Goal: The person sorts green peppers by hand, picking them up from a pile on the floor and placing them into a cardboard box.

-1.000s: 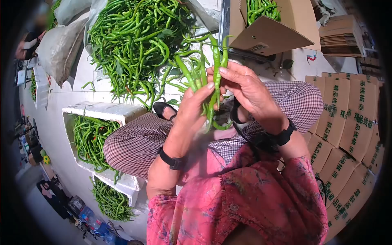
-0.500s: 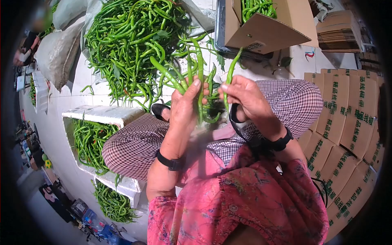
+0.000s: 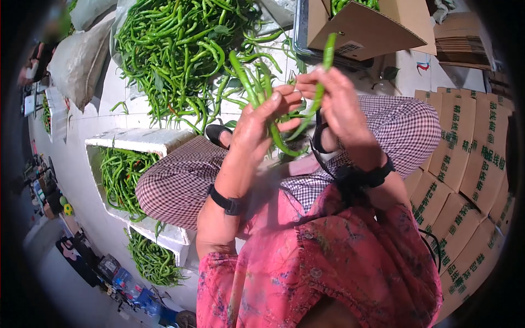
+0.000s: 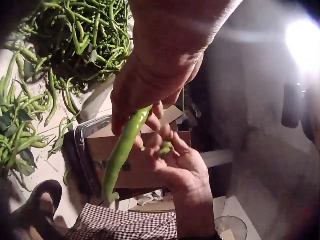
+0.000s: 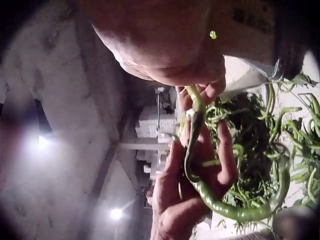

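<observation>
Several long green chili peppers [image 3: 243,79] are gripped in my left hand [image 3: 260,123], tips fanning out past the thumb. One of them, a curved chili pepper [image 5: 245,212], hangs below that hand in the right wrist view. My right hand [image 3: 347,106] pinches a single chili pepper [image 3: 328,52], which stands steeply with its upper end above the fingers. Both hands are raised over the lap, fingertips close together, the right one blurred. In the left wrist view a thick chili pepper [image 4: 122,152] slants down from the left hand, with the right hand [image 4: 185,172] just beyond.
A large heap of chili peppers [image 3: 169,60] lies on the floor ahead. A cardboard box [image 3: 377,33] with peppers stands ahead on the right. On the left is a white foam box [image 3: 128,141] of peppers. Printed cartons [image 3: 454,147] are on the right, a full sack [image 3: 82,71] far left.
My right hand drew one chili pepper away from the left hand's bunch, then came up and back toward the left fingers with it. The left hand still holds its peppers.
</observation>
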{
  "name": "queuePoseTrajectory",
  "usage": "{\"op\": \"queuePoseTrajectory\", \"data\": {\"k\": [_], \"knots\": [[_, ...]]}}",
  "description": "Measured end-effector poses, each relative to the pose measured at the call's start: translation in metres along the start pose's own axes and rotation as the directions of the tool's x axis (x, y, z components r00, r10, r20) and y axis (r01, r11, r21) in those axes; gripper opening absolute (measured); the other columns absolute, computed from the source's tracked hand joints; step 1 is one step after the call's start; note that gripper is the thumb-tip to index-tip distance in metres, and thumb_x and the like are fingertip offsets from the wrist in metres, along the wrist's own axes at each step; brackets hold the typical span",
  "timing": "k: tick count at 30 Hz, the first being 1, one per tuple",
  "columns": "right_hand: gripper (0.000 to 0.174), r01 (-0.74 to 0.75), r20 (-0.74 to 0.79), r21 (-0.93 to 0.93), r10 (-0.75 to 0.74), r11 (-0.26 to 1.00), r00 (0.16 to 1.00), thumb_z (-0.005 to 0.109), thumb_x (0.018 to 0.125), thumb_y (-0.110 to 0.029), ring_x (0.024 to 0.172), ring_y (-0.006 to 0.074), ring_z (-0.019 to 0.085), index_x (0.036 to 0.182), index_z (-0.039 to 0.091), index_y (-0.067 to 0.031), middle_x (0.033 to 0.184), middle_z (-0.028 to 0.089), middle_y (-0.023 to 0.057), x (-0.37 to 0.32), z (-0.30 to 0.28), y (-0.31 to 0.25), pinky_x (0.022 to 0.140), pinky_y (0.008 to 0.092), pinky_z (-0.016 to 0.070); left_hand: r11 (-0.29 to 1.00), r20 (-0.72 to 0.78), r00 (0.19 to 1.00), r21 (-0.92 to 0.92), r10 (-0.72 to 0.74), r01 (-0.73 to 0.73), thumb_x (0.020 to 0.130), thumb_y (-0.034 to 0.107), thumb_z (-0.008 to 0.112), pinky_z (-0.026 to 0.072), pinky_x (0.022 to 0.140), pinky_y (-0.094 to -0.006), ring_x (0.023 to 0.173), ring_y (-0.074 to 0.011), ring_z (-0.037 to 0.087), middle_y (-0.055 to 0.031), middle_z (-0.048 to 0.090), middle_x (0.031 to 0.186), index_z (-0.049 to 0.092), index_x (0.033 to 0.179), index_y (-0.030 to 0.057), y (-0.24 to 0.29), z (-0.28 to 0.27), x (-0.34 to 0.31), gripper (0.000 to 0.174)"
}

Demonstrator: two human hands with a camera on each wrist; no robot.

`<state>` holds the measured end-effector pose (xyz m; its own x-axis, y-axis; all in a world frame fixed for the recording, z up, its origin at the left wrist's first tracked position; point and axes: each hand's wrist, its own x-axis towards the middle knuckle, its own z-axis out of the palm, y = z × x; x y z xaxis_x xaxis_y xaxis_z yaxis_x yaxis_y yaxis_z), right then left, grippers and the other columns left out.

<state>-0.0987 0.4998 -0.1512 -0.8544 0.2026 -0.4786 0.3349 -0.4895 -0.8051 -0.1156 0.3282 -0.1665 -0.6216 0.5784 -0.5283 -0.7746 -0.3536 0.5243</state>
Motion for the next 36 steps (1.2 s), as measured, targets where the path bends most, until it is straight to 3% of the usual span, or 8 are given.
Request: {"op": "queuePoseTrajectory", "data": {"k": [8, 11, 14, 16, 19, 25, 29, 36], "knots": [[0.025, -0.063, 0.263, -0.278, 0.139, 0.959, 0.955, 0.061, 0.091, -0.021, 0.075, 0.0098, 0.056, 0.103, 0.058, 0.0000, 0.082, 0.059, 0.0020, -0.024, 0.000, -0.002, 0.067, 0.0250, 0.0467, 0.974, 0.051, 0.996, -0.219, 0.071, -0.058, 0.098, 0.034, 0.047, 0.0470, 0.097, -0.0486, 0.120, -0.0337, 0.050, -0.0195, 0.049, 0.133, 0.040, 0.135, 0.0047, 0.001, -0.005, 0.006, 0.048], [0.032, 0.165, 0.358, -0.392, -0.015, 0.905, 0.934, 0.069, 0.082, -0.014, 0.079, 0.0193, 0.062, 0.108, 0.058, 0.0015, 0.086, 0.063, 0.0078, -0.031, 0.004, 0.014, 0.070, 0.0307, 0.0486, 0.939, 0.115, 0.982, -0.327, 0.151, -0.106, 0.098, 0.033, 0.046, 0.0428, 0.101, -0.0471, 0.120, -0.0340, 0.050, -0.0204, 0.051, 0.130, 0.043, 0.132, 0.0042, -0.006, -0.006, 0.011, 0.044], [0.036, 0.519, 0.464, -0.714, -0.238, 0.470, 0.853, 0.072, 0.074, -0.011, 0.079, 0.0302, 0.062, 0.106, 0.059, 0.0010, 0.085, 0.063, 0.0144, -0.036, 0.006, 0.016, 0.072, 0.0361, 0.0483, 0.931, -0.052, 0.994, -0.348, 0.101, -0.113, 0.099, 0.031, 0.046, 0.0395, 0.104, -0.0455, 0.120, -0.0339, 0.050, -0.0222, 0.053, 0.127, 0.048, 0.127, 0.0021, -0.011, -0.006, 0.012, 0.041], [0.040, 0.418, 0.430, -0.780, -0.086, 0.466, 0.899, 0.071, 0.070, -0.010, 0.081, 0.0381, 0.059, 0.106, 0.060, 0.0010, 0.085, 0.060, 0.0200, -0.032, 0.004, 0.019, 0.073, 0.0386, 0.0478, 0.890, -0.035, 0.993, -0.441, 0.110, -0.114, 0.098, 0.030, 0.047, 0.0386, 0.104, -0.0459, 0.120, -0.0329, 0.050, -0.0220, 0.054, 0.125, 0.051, 0.122, 0.0004, -0.015, -0.013, 0.014, 0.039], [0.030, 0.273, 0.431, -0.741, 0.123, 0.613, 0.894, 0.067, 0.077, -0.015, 0.078, 0.0248, 0.060, 0.101, 0.061, 0.0014, 0.081, 0.061, 0.0115, -0.020, -0.008, 0.014, 0.070, 0.0343, 0.0462, 0.899, -0.021, 0.993, -0.422, 0.119, -0.117, 0.097, 0.030, 0.050, 0.0407, 0.101, -0.0453, 0.114, -0.0303, 0.053, -0.0184, 0.059, 0.116, 0.053, 0.119, -0.0002, -0.018, -0.021, 0.016, 0.037], [0.034, -0.184, 0.582, -0.511, 0.495, 0.840, 0.645, 0.054, 0.090, -0.032, 0.066, 0.0062, 0.047, 0.104, 0.057, -0.0009, 0.076, 0.054, 0.0001, -0.020, -0.032, -0.010, 0.058, 0.0211, 0.0370, 0.867, -0.160, 0.951, -0.392, 0.266, -0.308, 0.098, 0.029, 0.051, 0.0505, 0.079, -0.0357, 0.084, -0.0210, 0.059, -0.0057, 0.060, 0.086, 0.056, 0.111, 0.0019, 0.004, -0.025, 0.019, 0.030], [0.032, -0.234, 0.595, -0.439, 0.476, 0.867, 0.648, 0.054, 0.090, -0.028, 0.057, 0.0073, 0.047, 0.104, 0.055, 0.0002, 0.069, 0.053, 0.0012, -0.025, -0.040, -0.016, 0.053, 0.0215, 0.0376, 0.932, -0.252, 0.900, 0.037, 0.357, -0.359, 0.093, 0.029, 0.060, 0.0362, 0.054, -0.0217, 0.062, -0.0092, 0.041, 0.0030, 0.040, 0.069, 0.053, 0.104, 0.0021, 0.016, -0.013, 0.011, 0.030], [0.028, -0.276, 0.516, -0.391, 0.458, 0.878, 0.724, 0.058, 0.087, -0.022, 0.053, 0.0082, 0.045, 0.100, 0.055, 0.0026, 0.068, 0.052, 0.0019, -0.035, -0.038, -0.022, 0.051, 0.0215, 0.0363, 0.857, -0.308, 0.812, 0.321, 0.496, -0.402, 0.085, 0.021, 0.070, 0.0342, 0.050, -0.0174, 0.058, -0.0047, 0.046, 0.0040, 0.052, 0.070, 0.054, 0.114, 0.0010, 0.025, -0.009, 0.001, 0.039]]}}
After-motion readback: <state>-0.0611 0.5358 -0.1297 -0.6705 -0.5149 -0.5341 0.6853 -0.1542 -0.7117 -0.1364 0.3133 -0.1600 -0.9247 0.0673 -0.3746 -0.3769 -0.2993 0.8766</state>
